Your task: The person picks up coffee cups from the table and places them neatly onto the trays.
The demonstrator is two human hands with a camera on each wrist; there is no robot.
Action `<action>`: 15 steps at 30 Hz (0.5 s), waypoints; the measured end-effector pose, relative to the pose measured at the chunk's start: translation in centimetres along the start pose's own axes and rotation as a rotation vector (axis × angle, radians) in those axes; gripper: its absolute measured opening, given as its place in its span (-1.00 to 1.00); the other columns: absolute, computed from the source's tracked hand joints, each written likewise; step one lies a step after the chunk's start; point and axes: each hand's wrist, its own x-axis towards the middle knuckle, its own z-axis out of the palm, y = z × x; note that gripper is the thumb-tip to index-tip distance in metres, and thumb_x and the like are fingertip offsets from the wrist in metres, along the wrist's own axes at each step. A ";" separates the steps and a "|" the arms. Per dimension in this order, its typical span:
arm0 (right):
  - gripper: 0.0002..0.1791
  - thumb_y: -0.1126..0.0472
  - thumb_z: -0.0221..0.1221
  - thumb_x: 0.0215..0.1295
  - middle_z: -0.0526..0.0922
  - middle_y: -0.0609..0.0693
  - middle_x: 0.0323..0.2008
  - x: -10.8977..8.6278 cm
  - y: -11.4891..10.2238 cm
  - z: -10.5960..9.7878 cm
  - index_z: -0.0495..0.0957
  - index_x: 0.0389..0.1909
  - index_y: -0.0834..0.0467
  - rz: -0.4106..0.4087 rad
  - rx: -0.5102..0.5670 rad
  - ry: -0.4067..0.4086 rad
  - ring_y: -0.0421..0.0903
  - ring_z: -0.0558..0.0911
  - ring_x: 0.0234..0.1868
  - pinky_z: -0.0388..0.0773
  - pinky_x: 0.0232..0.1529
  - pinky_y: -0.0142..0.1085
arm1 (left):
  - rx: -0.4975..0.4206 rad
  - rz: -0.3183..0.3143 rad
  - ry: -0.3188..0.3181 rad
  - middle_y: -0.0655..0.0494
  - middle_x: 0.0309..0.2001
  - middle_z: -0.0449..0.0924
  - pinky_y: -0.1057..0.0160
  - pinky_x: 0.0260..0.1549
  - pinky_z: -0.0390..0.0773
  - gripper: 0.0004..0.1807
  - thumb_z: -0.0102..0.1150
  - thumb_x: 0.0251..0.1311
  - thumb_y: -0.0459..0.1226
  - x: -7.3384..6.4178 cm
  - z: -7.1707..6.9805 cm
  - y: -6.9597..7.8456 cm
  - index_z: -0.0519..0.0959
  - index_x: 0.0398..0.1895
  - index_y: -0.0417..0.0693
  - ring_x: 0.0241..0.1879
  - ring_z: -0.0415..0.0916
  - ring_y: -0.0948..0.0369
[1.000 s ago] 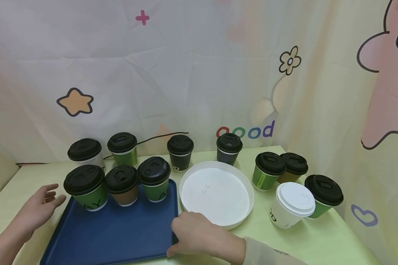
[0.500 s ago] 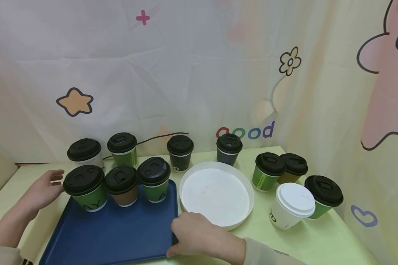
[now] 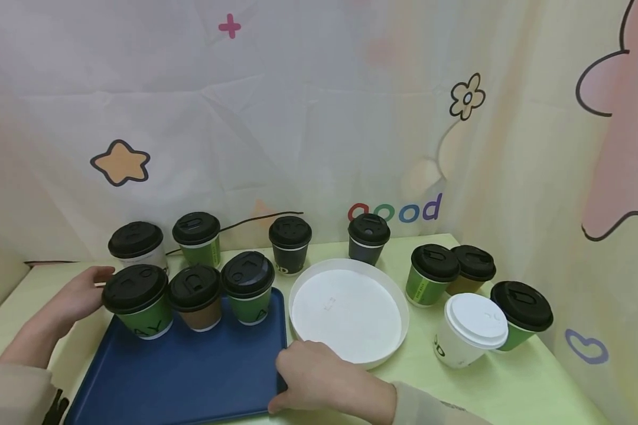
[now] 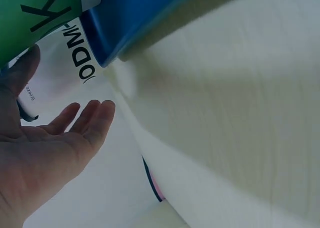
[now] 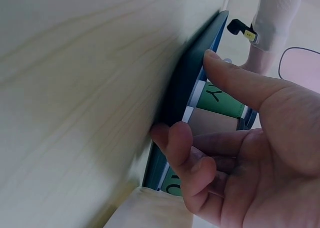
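Note:
My left hand (image 3: pixel 82 298) is beside the large green cup (image 3: pixel 143 316) and just in front of the white cup with a black lid (image 3: pixel 138 242) at the back left. In the left wrist view its fingers (image 4: pixel 92 120) are loosely bent near the white cup's printed side, with nothing held. My right hand (image 3: pixel 316 375) grips the near right corner of the blue tray (image 3: pixel 191 372); the right wrist view has the thumb and bent fingers at the rim. A brown cup (image 3: pixel 197 313) and a smaller green cup (image 3: pixel 248 304) also stand on the tray's far side.
Right of the tray lies a round white dish (image 3: pixel 351 313). Behind stand a green cup (image 3: pixel 199 236) and two dark cups, one a black-lidded cup (image 3: pixel 289 242). A white-lidded cup (image 3: pixel 468 330) and several others are at the right. A patterned curtain (image 3: pixel 319 118) backs the table.
My left hand has moved away from me and slightly right, past the large green cup's side toward the white cup. The right hand and the tray have stayed in place.

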 end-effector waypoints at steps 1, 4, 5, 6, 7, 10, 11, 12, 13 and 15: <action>-0.53 -0.26 0.51 0.05 0.48 -0.18 -0.62 0.0 0.0 0.0 0.70 -0.46 0.08 0.004 0.000 0.000 -0.26 0.45 -0.53 0.46 -0.50 -0.33 | -0.013 0.006 -0.005 -0.75 0.36 -0.11 -0.49 0.14 0.23 -0.16 -0.11 0.59 -0.14 0.2 0.0 0.1 -0.19 0.43 -0.74 0.32 -0.05 -0.60; -0.52 -0.27 0.51 0.05 0.48 -0.17 -0.61 -0.1 0.1 0.0 0.70 -0.45 0.08 0.009 -0.003 0.001 -0.26 0.45 -0.53 0.47 -0.49 -0.33 | -0.060 0.016 -0.024 -0.74 0.38 -0.17 -0.52 0.16 0.16 -0.14 -0.06 0.56 -0.15 0.7 -0.1 0.3 -0.21 0.44 -0.73 0.35 -0.12 -0.60; -0.52 -0.27 0.51 0.05 0.49 -0.17 -0.61 -0.1 0.1 0.0 0.70 -0.45 0.08 0.009 -0.004 0.002 -0.27 0.45 -0.52 0.47 -0.49 -0.33 | -0.077 0.018 -0.031 -0.74 0.39 -0.19 -0.54 0.17 0.13 -0.13 -0.05 0.55 -0.16 0.8 -0.1 0.4 -0.22 0.44 -0.73 0.36 -0.15 -0.61; -0.52 -0.28 0.51 0.05 0.49 -0.17 -0.61 -0.1 0.1 -0.1 0.70 -0.45 0.08 0.010 -0.004 0.003 -0.27 0.45 -0.52 0.47 -0.48 -0.33 | -0.093 0.022 -0.036 -0.73 0.40 -0.21 -0.54 0.17 0.10 -0.11 -0.03 0.53 -0.17 0.9 -0.2 0.4 -0.23 0.44 -0.73 0.36 -0.18 -0.61; -0.52 -0.28 0.51 0.05 0.49 -0.17 -0.61 -0.1 0.1 -0.1 0.70 -0.45 0.08 0.010 -0.004 0.004 -0.27 0.45 -0.52 0.47 -0.48 -0.34 | -0.109 0.023 -0.042 -0.73 0.40 -0.23 -0.55 0.18 0.08 -0.10 -0.01 0.52 -0.17 1.0 -0.3 0.5 -0.25 0.44 -0.73 0.37 -0.20 -0.61; -0.52 -0.28 0.51 0.05 0.49 -0.18 -0.61 -0.1 0.1 -0.1 0.70 -0.46 0.07 0.009 -0.011 0.007 -0.27 0.45 -0.52 0.47 -0.49 -0.34 | -0.131 0.017 -0.058 -0.72 0.41 -0.27 -0.57 0.20 0.03 -0.06 0.03 0.50 -0.17 1.3 -0.4 0.5 -0.28 0.45 -0.72 0.39 -0.26 -0.61; -0.52 -0.28 0.51 0.05 0.49 -0.18 -0.61 -0.1 0.1 0.0 0.70 -0.46 0.07 0.008 -0.013 0.008 -0.27 0.45 -0.52 0.47 -0.49 -0.33 | -0.136 0.015 -0.061 -0.72 0.42 -0.28 -0.57 0.20 0.02 -0.05 0.04 0.50 -0.17 1.4 -0.4 0.5 -0.29 0.45 -0.72 0.39 -0.26 -0.61; -0.52 -0.28 0.51 0.05 0.49 -0.18 -0.61 -0.1 0.1 -0.1 0.70 -0.46 0.07 0.007 -0.013 0.006 -0.27 0.45 -0.52 0.47 -0.49 -0.33 | -0.142 0.013 -0.063 -0.72 0.42 -0.28 -0.57 0.20 0.01 -0.04 0.05 0.49 -0.17 1.4 -0.3 0.4 -0.30 0.45 -0.72 0.39 -0.27 -0.61; -0.53 -0.28 0.51 0.05 0.49 -0.18 -0.61 -0.1 0.1 -0.1 0.70 -0.46 0.07 0.006 -0.014 0.004 -0.27 0.45 -0.52 0.47 -0.49 -0.34 | -0.148 0.012 -0.065 -0.72 0.42 -0.29 -0.58 0.20 0.00 -0.04 0.05 0.49 -0.17 1.5 -0.3 0.4 -0.31 0.45 -0.72 0.39 -0.27 -0.60; -0.52 -0.28 0.51 0.05 0.49 -0.18 -0.60 -0.1 0.1 0.0 0.70 -0.46 0.07 0.002 -0.019 0.007 -0.27 0.45 -0.52 0.47 -0.49 -0.33 | -0.156 0.014 -0.062 -0.71 0.42 -0.29 -0.58 0.19 0.01 -0.04 0.05 0.49 -0.18 1.7 -0.3 0.2 -0.31 0.44 -0.72 0.39 -0.25 -0.59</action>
